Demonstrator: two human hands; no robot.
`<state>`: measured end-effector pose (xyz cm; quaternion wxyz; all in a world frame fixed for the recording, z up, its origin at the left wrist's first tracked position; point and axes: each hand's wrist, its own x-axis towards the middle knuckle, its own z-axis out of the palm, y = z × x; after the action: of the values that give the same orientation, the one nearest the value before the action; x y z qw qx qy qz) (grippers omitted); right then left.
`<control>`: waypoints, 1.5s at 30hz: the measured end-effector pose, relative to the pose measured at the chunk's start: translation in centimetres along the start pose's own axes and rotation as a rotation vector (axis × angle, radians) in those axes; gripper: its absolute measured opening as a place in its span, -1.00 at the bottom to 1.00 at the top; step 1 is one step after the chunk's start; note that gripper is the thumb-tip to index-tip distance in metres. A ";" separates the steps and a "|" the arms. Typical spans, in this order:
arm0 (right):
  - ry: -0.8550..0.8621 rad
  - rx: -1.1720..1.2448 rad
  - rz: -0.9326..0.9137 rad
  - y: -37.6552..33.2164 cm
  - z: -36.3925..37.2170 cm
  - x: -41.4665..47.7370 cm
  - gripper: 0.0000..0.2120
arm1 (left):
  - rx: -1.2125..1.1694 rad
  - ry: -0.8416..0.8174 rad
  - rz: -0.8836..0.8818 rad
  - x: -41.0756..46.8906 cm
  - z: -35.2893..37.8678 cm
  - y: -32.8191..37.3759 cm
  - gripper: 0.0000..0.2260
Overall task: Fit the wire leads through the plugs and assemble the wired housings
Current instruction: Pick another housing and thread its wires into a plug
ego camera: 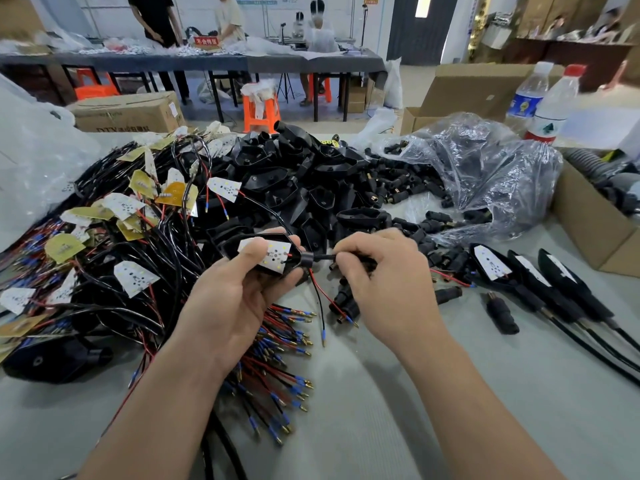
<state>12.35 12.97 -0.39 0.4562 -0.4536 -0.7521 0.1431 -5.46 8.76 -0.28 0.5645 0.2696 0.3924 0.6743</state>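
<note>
My left hand (239,289) grips a black housing (235,245) with a white LED board (273,255) seated in it, thumb lying across the board. Its round neck (306,260) points right. My right hand (384,271) pinches a small black plug (327,258) right at that neck. A red and a black wire lead (320,289) hang down from the neck, ending in blue-sleeved terminals above the table. Three assembled housings (540,275) with boards and cables lie at the right.
A tangle of wired LED boards (138,216) fills the left of the grey table (381,410). Empty black housings (287,174) are heaped behind my hands. Loose plugs (408,188) spill from a clear plastic bag (478,168). Cardboard boxes and two water bottles (543,98) stand at the right.
</note>
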 end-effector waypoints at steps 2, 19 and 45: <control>0.089 -0.077 -0.039 0.2 -0.1 0.1 -0.89 | 0.075 -0.018 0.053 -0.1 -0.3 0.1 -0.80; 0.092 0.853 0.481 0.5 0.0 0.9 -0.75 | 1.035 -0.218 0.095 -1.6 1.4 -3.1 -0.80; -1.166 0.249 0.363 1.8 -1.9 -0.2 -0.76 | 0.323 0.209 0.181 1.2 -0.3 -1.6 -0.83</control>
<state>14.94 13.37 -0.57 -0.0117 -0.3648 -0.7659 0.5294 -5.08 9.95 -1.92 0.4071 0.3194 0.5259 0.6750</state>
